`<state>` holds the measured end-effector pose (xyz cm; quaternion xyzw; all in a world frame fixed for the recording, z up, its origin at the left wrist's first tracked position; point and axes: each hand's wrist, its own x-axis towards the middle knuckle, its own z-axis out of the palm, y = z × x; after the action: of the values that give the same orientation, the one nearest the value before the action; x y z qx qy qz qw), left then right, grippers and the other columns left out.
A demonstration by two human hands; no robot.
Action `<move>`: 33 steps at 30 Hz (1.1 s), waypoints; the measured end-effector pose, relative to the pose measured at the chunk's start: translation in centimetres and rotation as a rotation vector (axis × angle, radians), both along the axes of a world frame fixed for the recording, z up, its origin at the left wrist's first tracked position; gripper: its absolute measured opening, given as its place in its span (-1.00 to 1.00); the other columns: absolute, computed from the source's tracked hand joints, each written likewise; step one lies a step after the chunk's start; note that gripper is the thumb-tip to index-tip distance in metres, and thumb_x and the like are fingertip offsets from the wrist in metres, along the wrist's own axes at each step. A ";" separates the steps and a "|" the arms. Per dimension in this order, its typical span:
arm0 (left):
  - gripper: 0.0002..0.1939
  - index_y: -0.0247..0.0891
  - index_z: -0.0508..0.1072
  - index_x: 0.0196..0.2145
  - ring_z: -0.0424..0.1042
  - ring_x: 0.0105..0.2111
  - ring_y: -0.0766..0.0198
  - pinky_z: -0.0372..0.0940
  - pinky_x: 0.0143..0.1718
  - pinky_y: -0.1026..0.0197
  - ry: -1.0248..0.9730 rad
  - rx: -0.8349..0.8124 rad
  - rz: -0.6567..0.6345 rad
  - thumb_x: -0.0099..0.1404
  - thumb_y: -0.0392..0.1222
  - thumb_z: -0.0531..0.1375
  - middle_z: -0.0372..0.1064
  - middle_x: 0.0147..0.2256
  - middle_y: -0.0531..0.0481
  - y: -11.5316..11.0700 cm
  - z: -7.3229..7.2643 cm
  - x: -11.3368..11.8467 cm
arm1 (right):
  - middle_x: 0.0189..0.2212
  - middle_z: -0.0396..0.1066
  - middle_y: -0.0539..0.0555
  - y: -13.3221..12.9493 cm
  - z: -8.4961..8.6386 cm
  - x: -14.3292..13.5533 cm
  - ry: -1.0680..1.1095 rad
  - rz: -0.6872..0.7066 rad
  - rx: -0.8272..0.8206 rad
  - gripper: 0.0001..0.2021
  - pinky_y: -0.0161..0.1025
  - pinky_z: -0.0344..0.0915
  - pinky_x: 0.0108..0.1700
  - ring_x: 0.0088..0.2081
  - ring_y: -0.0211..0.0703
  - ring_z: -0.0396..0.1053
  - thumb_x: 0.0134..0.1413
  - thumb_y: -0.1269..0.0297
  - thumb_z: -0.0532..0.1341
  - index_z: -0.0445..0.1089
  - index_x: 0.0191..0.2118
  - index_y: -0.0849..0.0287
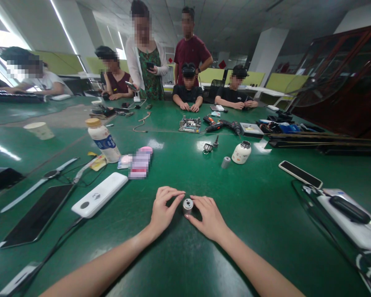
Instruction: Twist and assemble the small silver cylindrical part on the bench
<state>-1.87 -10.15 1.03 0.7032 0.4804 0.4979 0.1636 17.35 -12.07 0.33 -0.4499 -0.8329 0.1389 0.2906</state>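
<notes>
A short silvery metal cylinder (188, 206) stands upright on the green table in front of me, with small dark holes in its top face. My right hand (208, 216) curls round its right side, forefinger at the far edge and thumb at the near edge, gripping it. At the cylinder's upper left, my left hand (164, 209) has thumb and forefinger brought together in a pinch. Whether something small sits between those fingertips is too fine to tell. Farther off are a second metal cylinder (225, 162), a cream-coloured bottle without a lid (241, 152) and small dark metal parts (207, 148).
Left lie a white power bank (99, 195), a tablet (37, 216), a watch (51, 175) and a capped bottle (102, 140). A phone (300, 174) and cables are right. Beyond are a circuit board (189, 124), power drills (224, 125) and several people round the table.
</notes>
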 end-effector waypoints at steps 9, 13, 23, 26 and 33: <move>-0.83 0.06 0.62 -0.22 0.24 -0.05 -0.03 0.18 -0.08 -0.10 0.384 -0.225 0.181 0.21 -0.17 0.32 0.45 -0.13 -0.06 -0.1 -0.8 0.1 | 0.06 0.41 0.13 0.0 0.0 0.0 -0.012 0.002 -0.019 -0.68 0.03 0.22 0.08 0.04 0.04 0.33 0.14 0.22 0.29 0.36 0.00 0.14; -0.84 0.08 0.62 -0.25 0.23 -0.05 -0.05 0.19 -0.10 -0.11 0.380 -0.211 0.195 0.20 -0.17 0.33 0.44 -0.11 -0.05 -0.2 -0.7 0.2 | 0.06 0.40 0.14 0.0 0.1 0.0 -0.015 0.004 -0.020 -0.69 0.03 0.23 0.08 0.04 0.04 0.33 0.14 0.21 0.29 0.37 -0.01 0.14; -0.89 -0.05 0.61 -0.28 0.30 -0.14 0.14 0.26 -0.08 0.04 0.050 0.169 -0.089 0.27 -0.07 0.28 0.44 -0.27 -0.02 -0.5 0.0 0.1 | 0.05 0.41 0.15 0.0 -0.2 0.1 -0.011 0.007 0.026 -0.69 0.01 0.24 0.07 0.04 0.02 0.34 0.16 0.21 0.27 0.37 0.01 0.12; -0.89 -0.06 0.61 -0.28 0.31 -0.16 0.14 0.26 -0.08 0.04 0.053 0.158 -0.096 0.26 -0.09 0.28 0.45 -0.29 -0.03 -0.7 0.3 0.3 | 0.05 0.41 0.15 0.0 -0.1 0.1 -0.012 0.006 0.030 -0.67 0.00 0.25 0.06 0.04 0.01 0.35 0.15 0.20 0.28 0.37 0.03 0.11; -0.87 -0.06 0.61 -0.25 0.31 -0.16 0.14 0.26 -0.08 0.03 0.075 0.107 -0.112 0.29 -0.10 0.25 0.47 -0.30 -0.03 -0.8 0.6 0.3 | 0.04 0.42 0.16 0.1 -0.1 0.1 -0.020 0.014 0.035 -0.66 0.01 0.26 0.06 0.04 0.02 0.35 0.17 0.19 0.26 0.36 0.05 0.11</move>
<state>-1.53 -10.93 1.67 0.7548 0.4188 0.4863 0.1356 17.46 -12.01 0.28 -0.4405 -0.8411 0.1220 0.2893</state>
